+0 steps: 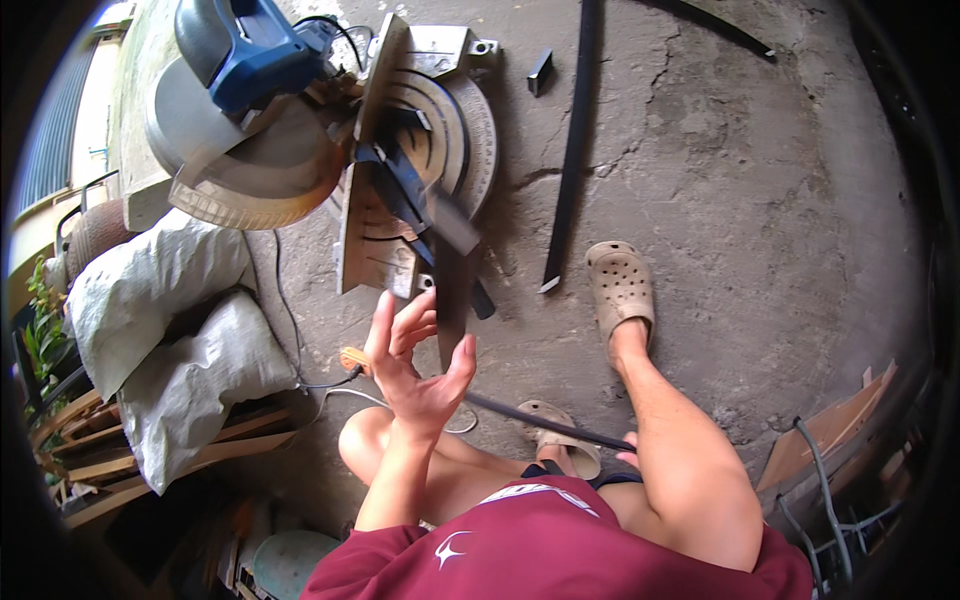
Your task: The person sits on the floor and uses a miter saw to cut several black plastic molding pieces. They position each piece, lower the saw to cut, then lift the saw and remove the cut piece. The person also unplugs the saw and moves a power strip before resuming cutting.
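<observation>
My left hand point(418, 385) is raised in front of the miter saw, its thumb and fingers spread apart. Between them a short dark metal piece point(455, 290), smeared by motion, stretches up toward the saw; whether the fingers touch it is unclear. Beside my knee, my right hand point(629, 450) shows only its fingertips, closed at the end of a long thin black bar point(545, 420) that slants up to the left. The blue miter saw point(245, 65) has its blade guard to the left of the fence point(368, 150). Black metal pieces point(400, 190) lie across the round saw table point(478, 130).
A long black bar point(572, 150) lies on the concrete floor right of the saw, near a short offcut point(540, 73). Another bar point(720, 30) is farther back. White sacks point(190, 350) and wood scraps point(100, 440) are at left, with an orange socket point(354, 361) and cord.
</observation>
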A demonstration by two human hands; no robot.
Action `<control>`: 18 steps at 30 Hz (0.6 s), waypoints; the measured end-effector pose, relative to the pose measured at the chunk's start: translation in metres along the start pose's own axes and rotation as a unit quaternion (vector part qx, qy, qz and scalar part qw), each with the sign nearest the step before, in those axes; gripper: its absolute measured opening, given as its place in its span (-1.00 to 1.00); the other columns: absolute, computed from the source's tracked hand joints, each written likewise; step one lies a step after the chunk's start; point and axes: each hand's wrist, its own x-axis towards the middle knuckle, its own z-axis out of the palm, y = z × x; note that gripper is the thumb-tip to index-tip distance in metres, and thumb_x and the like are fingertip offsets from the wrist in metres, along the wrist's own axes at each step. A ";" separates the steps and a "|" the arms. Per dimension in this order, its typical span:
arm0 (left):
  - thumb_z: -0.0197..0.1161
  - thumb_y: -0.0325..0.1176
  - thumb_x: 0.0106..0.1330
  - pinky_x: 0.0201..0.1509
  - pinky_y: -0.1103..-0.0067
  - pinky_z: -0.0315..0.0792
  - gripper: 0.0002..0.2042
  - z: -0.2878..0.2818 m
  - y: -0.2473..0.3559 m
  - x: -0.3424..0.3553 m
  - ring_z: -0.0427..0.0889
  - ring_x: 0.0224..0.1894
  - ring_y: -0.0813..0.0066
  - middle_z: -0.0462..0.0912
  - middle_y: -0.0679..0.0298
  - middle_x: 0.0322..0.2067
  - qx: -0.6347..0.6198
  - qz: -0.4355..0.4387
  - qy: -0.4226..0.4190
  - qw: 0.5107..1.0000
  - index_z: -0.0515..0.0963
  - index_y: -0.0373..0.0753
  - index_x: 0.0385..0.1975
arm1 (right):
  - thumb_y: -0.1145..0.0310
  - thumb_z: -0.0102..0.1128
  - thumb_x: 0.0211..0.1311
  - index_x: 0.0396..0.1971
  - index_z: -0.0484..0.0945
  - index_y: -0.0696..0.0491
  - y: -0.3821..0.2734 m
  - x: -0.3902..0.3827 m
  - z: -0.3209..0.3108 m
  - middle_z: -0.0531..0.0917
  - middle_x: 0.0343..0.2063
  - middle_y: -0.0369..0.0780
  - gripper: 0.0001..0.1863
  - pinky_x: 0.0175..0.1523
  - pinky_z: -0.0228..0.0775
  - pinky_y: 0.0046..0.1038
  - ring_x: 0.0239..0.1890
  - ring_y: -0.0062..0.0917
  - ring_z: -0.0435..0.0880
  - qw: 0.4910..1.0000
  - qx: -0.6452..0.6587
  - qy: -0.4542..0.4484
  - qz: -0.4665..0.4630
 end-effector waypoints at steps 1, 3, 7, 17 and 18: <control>0.48 -0.52 0.08 -0.04 0.52 0.56 -0.24 -0.005 0.001 0.000 0.68 -0.08 0.34 0.53 -0.01 0.11 -0.018 -0.037 -0.054 0.998 0.21 -0.34 0.30 | 0.21 0.13 0.28 -0.21 0.52 0.11 -0.001 -0.001 0.000 0.63 -0.32 -0.05 -0.73 -0.08 0.49 -0.26 -0.24 -0.10 0.61 1.000 0.002 0.003 -0.002; 0.46 -0.39 0.17 0.03 0.50 0.49 -0.34 -0.007 -0.003 -0.015 0.64 -0.08 0.35 0.56 0.07 0.04 -0.003 -0.140 -0.107 0.984 0.31 -0.30 0.27 | 0.20 0.13 0.29 -0.21 0.53 0.11 0.000 -0.004 -0.002 0.65 -0.33 -0.06 -0.73 -0.09 0.50 -0.27 -0.24 -0.11 0.62 1.000 -0.001 0.007 -0.007; 0.30 -0.28 0.36 -0.11 0.50 0.48 -0.50 -0.033 -0.028 -0.028 0.58 -0.26 0.37 0.59 0.12 -0.18 0.077 -0.167 -0.034 0.982 0.33 -0.31 0.22 | 0.19 0.12 0.32 -0.21 0.56 0.10 0.010 -0.024 -0.005 0.67 -0.34 -0.07 -0.73 -0.09 0.51 -0.29 -0.26 -0.12 0.64 1.000 -0.019 -0.001 -0.024; 0.27 -0.32 0.34 -0.10 0.40 0.55 -0.52 -0.088 0.014 -0.013 0.69 -0.20 0.08 0.63 -0.03 -0.04 0.193 -0.004 -0.044 0.980 0.37 -0.37 0.21 | 0.10 0.12 0.38 -0.40 0.45 0.16 -0.015 -0.095 -0.270 0.53 -0.61 -0.08 -0.62 -0.34 0.38 -0.31 -0.54 -0.39 0.51 0.876 0.280 0.368 -0.140; 0.28 -0.35 0.32 -0.05 0.40 0.55 -0.52 -0.089 0.021 -0.010 0.69 -0.14 0.04 0.63 -0.04 -0.03 0.184 -0.013 -0.045 0.982 0.38 -0.37 0.20 | 0.08 0.15 0.37 -0.43 0.44 0.16 -0.035 -0.064 -0.284 0.54 -0.61 -0.15 -0.60 -0.35 0.38 -0.38 -0.54 -0.50 0.51 0.864 0.246 0.417 -0.137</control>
